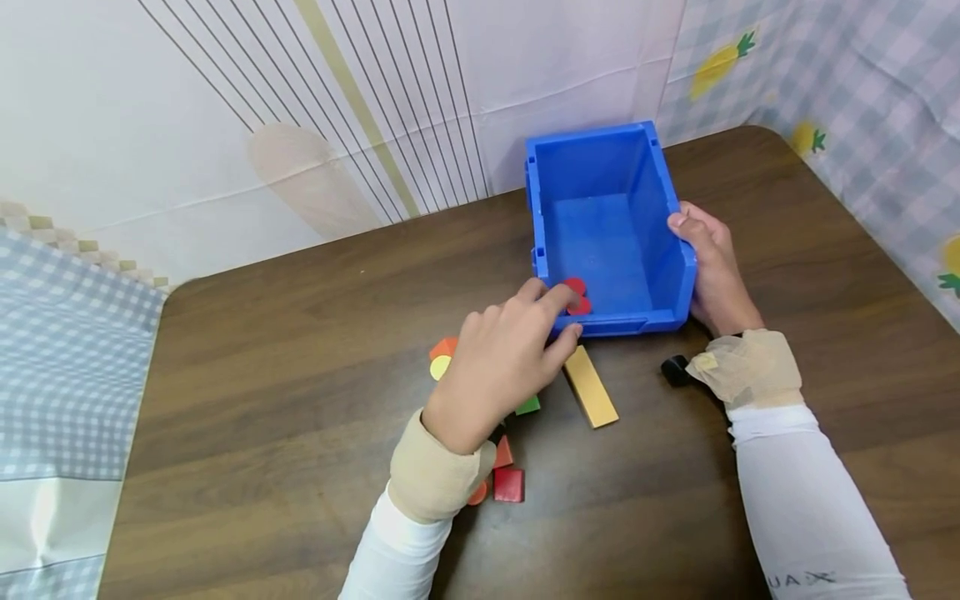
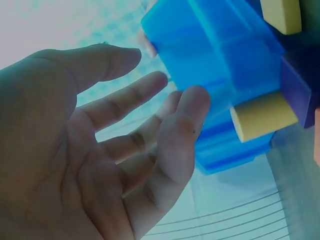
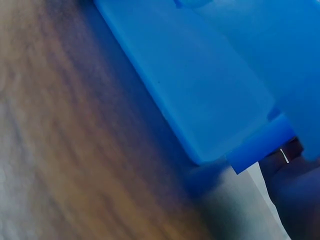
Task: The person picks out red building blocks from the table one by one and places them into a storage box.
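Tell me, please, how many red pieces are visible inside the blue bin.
2, apparently, near the front-left corner of the blue bin, by the left hand: the farther red piece and, adjoining it, the nearer red piece. That hand may hide others.

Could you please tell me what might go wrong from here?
The yellow block lies just outside the front of the blue bin, close to the left grip, so it might get nudged. The right grip holds the bin's side; a tug could shift the bin and slide the red pieces inside.
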Tool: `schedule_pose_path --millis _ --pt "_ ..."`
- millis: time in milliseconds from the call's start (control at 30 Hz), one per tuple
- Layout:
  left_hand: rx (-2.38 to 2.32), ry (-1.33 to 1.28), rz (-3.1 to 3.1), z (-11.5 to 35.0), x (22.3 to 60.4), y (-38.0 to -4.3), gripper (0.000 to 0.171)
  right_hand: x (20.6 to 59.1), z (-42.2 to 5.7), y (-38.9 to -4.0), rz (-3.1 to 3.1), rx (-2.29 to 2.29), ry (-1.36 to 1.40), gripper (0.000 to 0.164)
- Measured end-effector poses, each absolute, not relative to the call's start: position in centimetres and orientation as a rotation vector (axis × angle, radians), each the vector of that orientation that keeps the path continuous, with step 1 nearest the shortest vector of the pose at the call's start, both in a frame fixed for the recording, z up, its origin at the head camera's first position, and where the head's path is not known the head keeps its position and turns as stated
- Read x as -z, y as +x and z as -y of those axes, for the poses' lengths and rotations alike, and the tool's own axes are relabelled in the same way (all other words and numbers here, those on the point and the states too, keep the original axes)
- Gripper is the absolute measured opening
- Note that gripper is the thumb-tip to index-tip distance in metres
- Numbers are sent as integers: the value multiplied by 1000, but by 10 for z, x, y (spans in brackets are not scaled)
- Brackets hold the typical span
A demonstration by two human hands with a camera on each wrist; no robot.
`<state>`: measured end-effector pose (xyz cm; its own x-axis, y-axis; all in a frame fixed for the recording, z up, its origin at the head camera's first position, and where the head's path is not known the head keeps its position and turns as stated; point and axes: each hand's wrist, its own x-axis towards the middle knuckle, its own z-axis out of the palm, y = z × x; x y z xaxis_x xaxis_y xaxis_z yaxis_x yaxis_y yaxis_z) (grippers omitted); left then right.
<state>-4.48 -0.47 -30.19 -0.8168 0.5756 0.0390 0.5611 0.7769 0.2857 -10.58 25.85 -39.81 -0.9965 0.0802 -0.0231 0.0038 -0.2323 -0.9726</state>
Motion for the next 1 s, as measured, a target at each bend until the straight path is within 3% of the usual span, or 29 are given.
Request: schedule_pose_path --millis 1000 --pt "-362 636 -2764 50 274 -57 13 400 -260 -108 1841 -2478 -123 45"
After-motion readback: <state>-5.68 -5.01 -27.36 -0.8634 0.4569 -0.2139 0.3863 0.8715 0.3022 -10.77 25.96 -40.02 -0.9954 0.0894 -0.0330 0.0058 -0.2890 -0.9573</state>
